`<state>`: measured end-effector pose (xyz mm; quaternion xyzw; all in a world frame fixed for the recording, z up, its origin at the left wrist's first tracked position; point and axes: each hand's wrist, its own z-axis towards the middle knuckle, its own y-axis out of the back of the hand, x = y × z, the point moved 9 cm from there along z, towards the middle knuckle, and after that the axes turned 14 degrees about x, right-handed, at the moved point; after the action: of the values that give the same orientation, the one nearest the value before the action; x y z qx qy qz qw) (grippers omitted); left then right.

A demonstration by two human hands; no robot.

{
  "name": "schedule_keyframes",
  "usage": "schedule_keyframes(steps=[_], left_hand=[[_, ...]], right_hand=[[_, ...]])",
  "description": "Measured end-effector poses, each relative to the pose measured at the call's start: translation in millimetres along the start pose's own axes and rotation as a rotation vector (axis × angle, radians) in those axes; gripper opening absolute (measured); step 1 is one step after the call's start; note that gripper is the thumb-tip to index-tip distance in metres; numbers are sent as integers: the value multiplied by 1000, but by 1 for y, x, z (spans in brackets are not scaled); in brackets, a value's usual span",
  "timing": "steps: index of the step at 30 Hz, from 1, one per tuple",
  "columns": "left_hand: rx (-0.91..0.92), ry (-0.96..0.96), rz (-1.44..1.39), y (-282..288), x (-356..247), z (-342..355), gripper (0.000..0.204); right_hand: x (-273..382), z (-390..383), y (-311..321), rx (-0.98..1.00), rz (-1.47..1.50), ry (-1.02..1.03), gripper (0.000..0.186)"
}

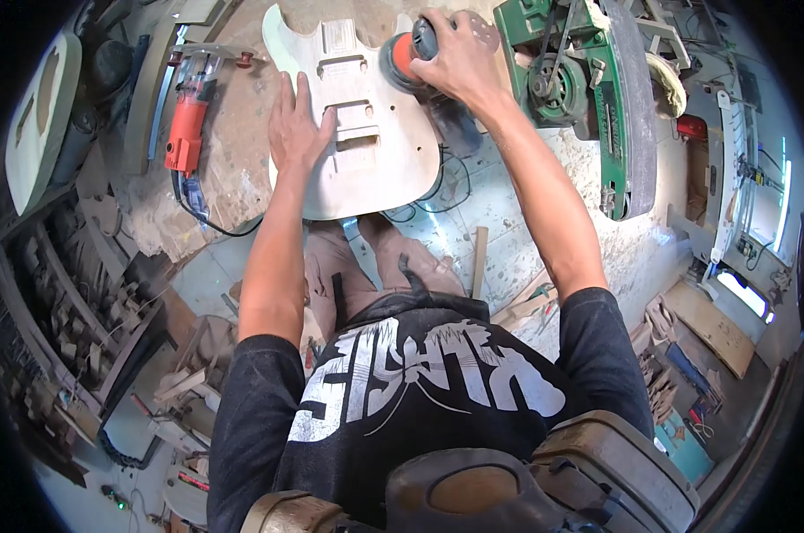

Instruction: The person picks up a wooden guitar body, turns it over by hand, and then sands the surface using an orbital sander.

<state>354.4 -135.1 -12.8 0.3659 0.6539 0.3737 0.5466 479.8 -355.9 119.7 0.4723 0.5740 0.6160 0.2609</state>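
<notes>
A pale wooden guitar body (388, 160) with routed cavities lies on the workbench, its horns pointing away from me. My left hand (298, 133) rests on its left half, fingers stretched out and slightly apart. At the body's upper right edge, my right hand (457, 62) grips an orbital sander (404, 62) with an orange-red band, which covers part of the wood there.
A red router (185, 129) lies left of the body on the bench (233, 178). A green belt sander (553, 80) stands at right. Another pale guitar body (38, 133) is at far left. Cables hang beside the bench; wood pieces (713, 329) lie lower right.
</notes>
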Motion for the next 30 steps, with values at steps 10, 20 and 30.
schedule_keyframes(steps=[10, 20, 30], left_hand=[[9, 9, 6, -1, -1, 0, 86], [3, 4, -8, 0, -2, 0, 85], [6, 14, -7, 1, -4, -1, 84]], right_hand=[[-30, 17, 21, 90, 147, -168, 70], [-45, 23, 20, 116, 103, -222, 80], [-54, 46, 18, 151, 108, -234, 73]])
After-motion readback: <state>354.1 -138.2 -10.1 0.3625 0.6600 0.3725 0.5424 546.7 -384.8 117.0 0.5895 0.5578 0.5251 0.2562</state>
